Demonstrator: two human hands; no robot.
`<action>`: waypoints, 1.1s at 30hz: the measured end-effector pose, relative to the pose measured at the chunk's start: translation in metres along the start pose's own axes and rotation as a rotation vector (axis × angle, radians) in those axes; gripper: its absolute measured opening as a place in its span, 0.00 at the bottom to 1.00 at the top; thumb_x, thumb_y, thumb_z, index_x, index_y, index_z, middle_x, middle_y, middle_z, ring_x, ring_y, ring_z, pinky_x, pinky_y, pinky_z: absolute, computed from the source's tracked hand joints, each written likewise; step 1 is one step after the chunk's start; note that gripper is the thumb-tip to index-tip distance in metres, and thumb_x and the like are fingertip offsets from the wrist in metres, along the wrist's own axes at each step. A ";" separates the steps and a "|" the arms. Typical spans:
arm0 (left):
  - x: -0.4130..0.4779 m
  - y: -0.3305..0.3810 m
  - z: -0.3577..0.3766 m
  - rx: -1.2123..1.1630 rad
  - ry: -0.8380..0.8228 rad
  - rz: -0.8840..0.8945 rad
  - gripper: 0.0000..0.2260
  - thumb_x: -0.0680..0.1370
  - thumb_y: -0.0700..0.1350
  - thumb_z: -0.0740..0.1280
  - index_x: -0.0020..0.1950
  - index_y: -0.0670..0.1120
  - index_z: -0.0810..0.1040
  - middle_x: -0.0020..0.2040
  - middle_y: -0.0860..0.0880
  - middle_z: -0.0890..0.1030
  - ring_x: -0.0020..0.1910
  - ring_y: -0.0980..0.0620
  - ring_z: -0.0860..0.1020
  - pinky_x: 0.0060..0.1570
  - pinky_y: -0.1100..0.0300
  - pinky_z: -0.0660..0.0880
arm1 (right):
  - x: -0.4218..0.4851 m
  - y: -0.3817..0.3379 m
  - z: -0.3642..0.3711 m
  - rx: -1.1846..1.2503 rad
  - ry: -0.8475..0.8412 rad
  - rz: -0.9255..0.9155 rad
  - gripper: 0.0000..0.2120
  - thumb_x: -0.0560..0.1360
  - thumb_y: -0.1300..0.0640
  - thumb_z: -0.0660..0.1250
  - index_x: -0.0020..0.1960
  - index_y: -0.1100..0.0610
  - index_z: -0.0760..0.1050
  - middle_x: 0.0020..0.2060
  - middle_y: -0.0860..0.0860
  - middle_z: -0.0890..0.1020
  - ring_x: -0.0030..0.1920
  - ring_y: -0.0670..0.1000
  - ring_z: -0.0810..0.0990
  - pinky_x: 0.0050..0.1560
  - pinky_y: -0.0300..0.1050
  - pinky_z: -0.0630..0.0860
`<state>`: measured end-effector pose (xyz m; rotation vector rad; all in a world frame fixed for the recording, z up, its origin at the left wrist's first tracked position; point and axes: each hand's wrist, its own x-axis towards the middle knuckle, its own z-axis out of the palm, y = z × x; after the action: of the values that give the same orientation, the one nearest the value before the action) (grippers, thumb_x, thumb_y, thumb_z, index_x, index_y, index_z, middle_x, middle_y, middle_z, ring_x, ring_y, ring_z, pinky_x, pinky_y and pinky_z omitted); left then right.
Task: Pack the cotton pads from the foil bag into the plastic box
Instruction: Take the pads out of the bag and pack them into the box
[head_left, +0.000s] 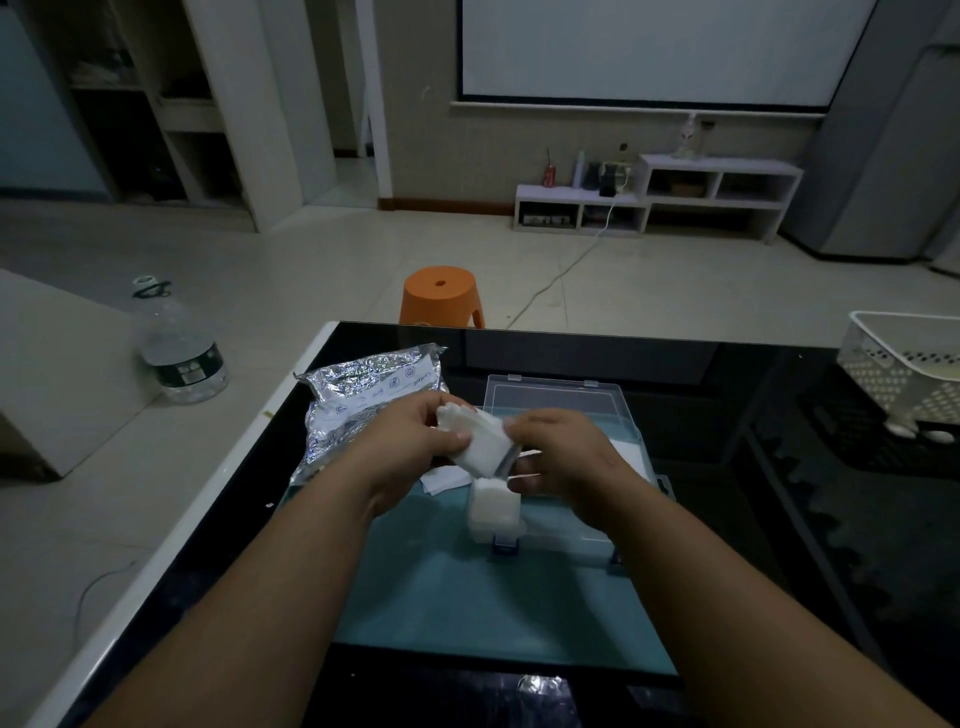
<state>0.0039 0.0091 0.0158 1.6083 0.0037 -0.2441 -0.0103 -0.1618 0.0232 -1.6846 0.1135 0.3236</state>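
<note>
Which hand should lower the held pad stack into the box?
Right, probably. Both hands grip the pad stack, but the right hand hangs over the open plastic box, beside the packed stack inside. The left hand sits off toward the foil bag.

White cotton pads (480, 447) held above open clear plastic box (550, 397); crumpled foil bag (363, 395) at left.

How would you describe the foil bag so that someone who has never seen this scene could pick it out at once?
Start at the glossy black table and find the teal mat on it. The foil bag lies at the mat's far left corner, left of the clear plastic box and behind the left hand. It alone is crinkled, shiny silver with small blue print.
</note>
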 end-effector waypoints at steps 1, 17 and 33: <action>-0.001 0.001 0.000 -0.005 0.002 -0.003 0.11 0.75 0.26 0.63 0.49 0.41 0.77 0.46 0.42 0.80 0.43 0.48 0.79 0.37 0.63 0.79 | 0.000 0.000 0.000 -0.020 0.003 0.010 0.05 0.79 0.62 0.64 0.47 0.58 0.79 0.46 0.57 0.82 0.44 0.55 0.83 0.44 0.48 0.83; 0.007 -0.007 -0.004 0.023 0.180 -0.086 0.07 0.76 0.36 0.68 0.51 0.46 0.77 0.50 0.41 0.80 0.40 0.45 0.78 0.37 0.56 0.77 | 0.006 0.000 -0.005 -0.021 0.219 -0.184 0.11 0.78 0.65 0.60 0.46 0.51 0.76 0.46 0.52 0.80 0.49 0.53 0.80 0.48 0.47 0.80; -0.002 0.001 0.010 -0.143 -0.012 -0.117 0.04 0.79 0.37 0.64 0.50 0.43 0.78 0.44 0.42 0.82 0.39 0.48 0.81 0.35 0.58 0.79 | 0.006 0.005 0.000 -0.265 0.201 -0.216 0.09 0.76 0.62 0.66 0.52 0.50 0.76 0.48 0.47 0.78 0.48 0.50 0.79 0.49 0.48 0.80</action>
<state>0.0006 -0.0007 0.0167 1.4664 0.1042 -0.3374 -0.0061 -0.1621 0.0168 -1.9708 0.0378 0.0052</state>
